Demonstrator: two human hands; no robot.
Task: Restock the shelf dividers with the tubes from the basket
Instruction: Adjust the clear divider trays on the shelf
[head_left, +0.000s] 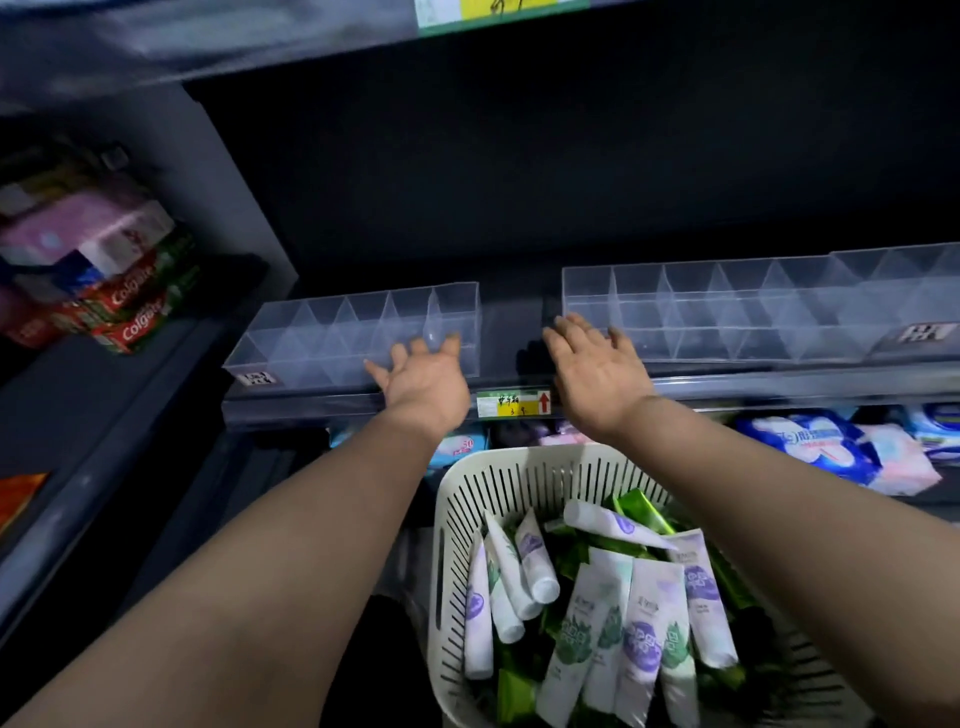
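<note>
two bare hands reach toward the dark shelf edge, both spread wide and holding nothing. the left hand (423, 376) has its fingers fanned against the front wall of the clear plastic divider tray on the left (332, 332), near that tray's right end. the right hand (597, 366) lies palm down with its fingertips at the lower left corner of the longer clear plastic divider tray on the right (753, 306). between the two hands, on the shelf's front rail, sits a small green, yellow and white price tag with a red arrow (514, 404). every compartment that shows in both trays is bare. below the price tag, between the forearms, stands the white slotted plastic basket (498, 483), heaped with white-and-purple tubes (649, 618) lying over green tubes (636, 506). right of the basket and under the shelf rail lie blue and white soft packets (821, 441). far left of the left tray, on a neighbouring shelf, red colgate toothpaste boxes (137, 312) are stacked beneath pink packets (88, 228).
</note>
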